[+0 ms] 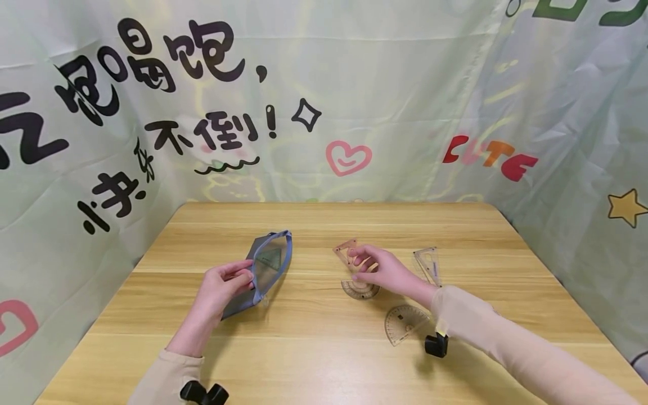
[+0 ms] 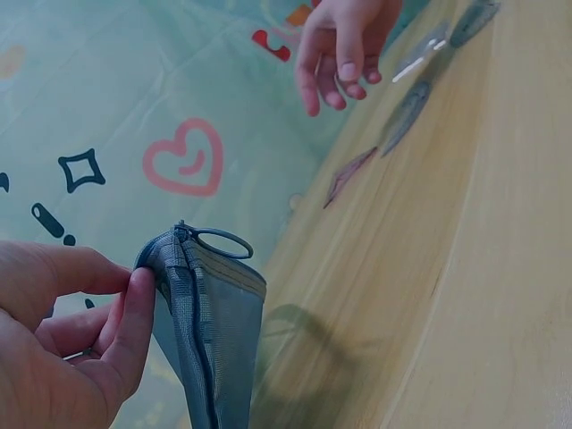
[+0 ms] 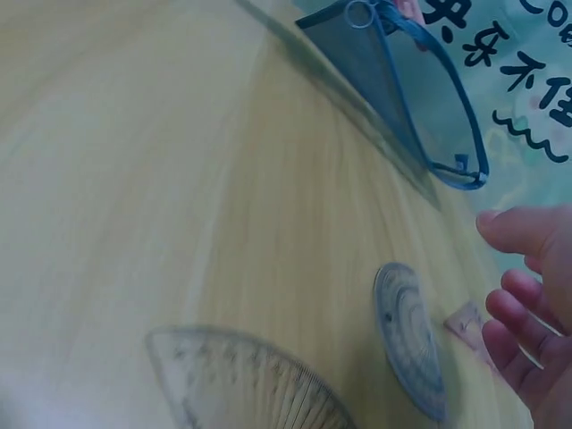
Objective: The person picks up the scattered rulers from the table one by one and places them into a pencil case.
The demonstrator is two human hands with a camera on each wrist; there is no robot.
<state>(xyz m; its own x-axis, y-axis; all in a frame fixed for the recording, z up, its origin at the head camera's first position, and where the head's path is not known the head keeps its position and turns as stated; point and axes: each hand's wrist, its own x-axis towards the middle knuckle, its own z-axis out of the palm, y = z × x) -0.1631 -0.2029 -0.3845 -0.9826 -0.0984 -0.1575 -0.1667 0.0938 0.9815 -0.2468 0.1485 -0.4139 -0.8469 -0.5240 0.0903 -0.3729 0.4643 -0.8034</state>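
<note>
While your left hand (image 1: 223, 286) pinches the blue pouch (image 1: 238, 306) at left, your right hand (image 1: 386, 272), fingers loosely parted, partly hides the pink triangle (image 1: 343, 251) and semicircular protractor (image 1: 358, 291); fan-shaped protractor (image 1: 404, 323) nearer, clear triangle (image 1: 427, 262) right.

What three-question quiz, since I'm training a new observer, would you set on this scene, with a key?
1. Multiple choice: what does the person's left grip hold?
a) a clear plastic semicircular protractor
b) a blue-edged grey translucent zip pouch
c) a pink plastic triangular set square

2. True or false: the person's right grip is empty.

3. Short answer: in the head view, which piece lying on the light wood-grained table is nearest the person?

Key:
1. b
2. True; its fingers hold nothing.
3. The clear plastic fan-shaped protractor.
</note>
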